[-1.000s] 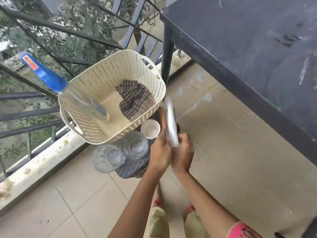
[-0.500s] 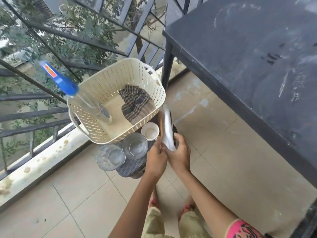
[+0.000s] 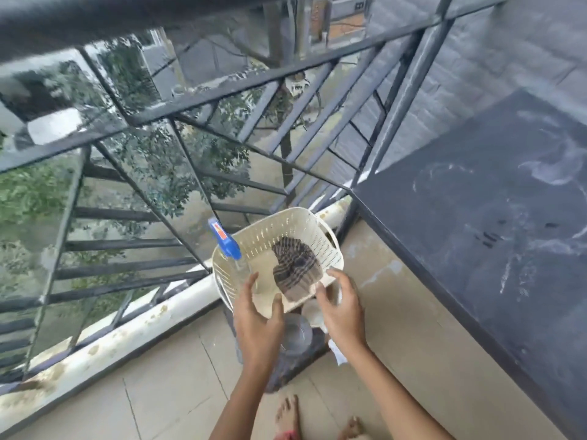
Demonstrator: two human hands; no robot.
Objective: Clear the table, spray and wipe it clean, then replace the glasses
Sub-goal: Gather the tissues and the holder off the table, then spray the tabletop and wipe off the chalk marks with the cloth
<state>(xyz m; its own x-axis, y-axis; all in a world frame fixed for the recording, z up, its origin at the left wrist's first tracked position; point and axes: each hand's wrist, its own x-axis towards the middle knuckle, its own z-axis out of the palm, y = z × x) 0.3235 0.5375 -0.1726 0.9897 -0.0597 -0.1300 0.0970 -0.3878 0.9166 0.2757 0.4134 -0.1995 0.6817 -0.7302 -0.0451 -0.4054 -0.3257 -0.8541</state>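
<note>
Left hand [image 3: 257,315], right hand [image 3: 341,312] spread, empty, near cream perforated plastic basket [image 3: 286,230]. Advise gripping blue-triggered clear spray bottle [image 3: 227,246], nine o'clock.

No legible text; blurred label [image 3: 218,231] on spray bottle [image 3: 229,247].

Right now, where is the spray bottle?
Head view, centre: the spray bottle leans in the left side of the cream basket, left of the striped cloth, just beyond the left hand.
</note>
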